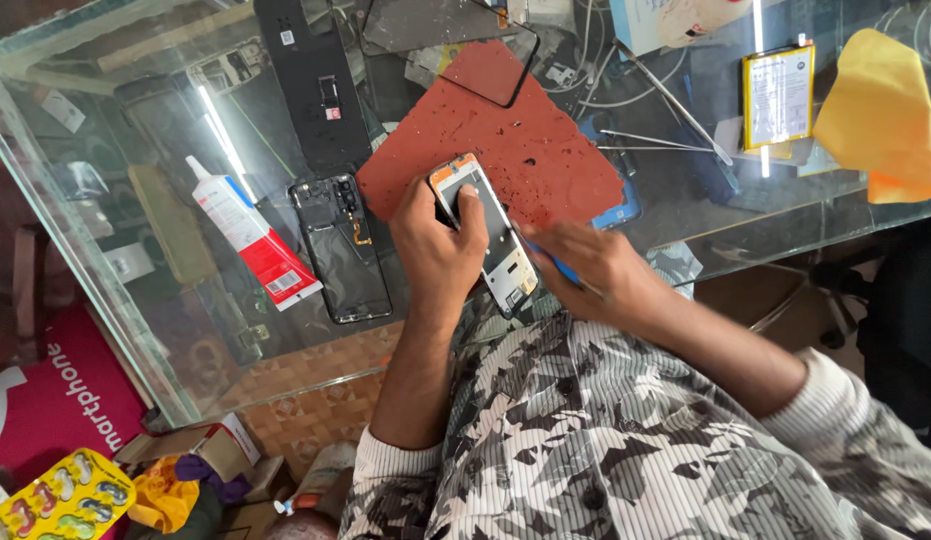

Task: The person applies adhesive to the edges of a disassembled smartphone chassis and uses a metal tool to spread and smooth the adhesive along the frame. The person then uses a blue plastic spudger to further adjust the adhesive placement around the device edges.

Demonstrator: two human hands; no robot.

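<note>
Phone frame (490, 232): near table (105, 200) edge, partly over red mat (505, 140).
Left hand (437, 245): fingers clamped on frame, thumb pressing top.
Right hand (595, 270): fingers pinched on blue tool (557, 266), blurred.
Tip: keep frame braced, tool shallow along edge.

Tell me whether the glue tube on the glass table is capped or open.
Capped: the white and red glue tube lies flat with its white cap on.

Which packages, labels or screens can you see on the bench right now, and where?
Glue tube: left on the glass, white and red, lying flat.
Battery: far right, yellow rectangle with white label.
Glass screen panel: top centre, dark, overlapping the red mat.
Blister pack: floor, bottom left, yellow.
</note>
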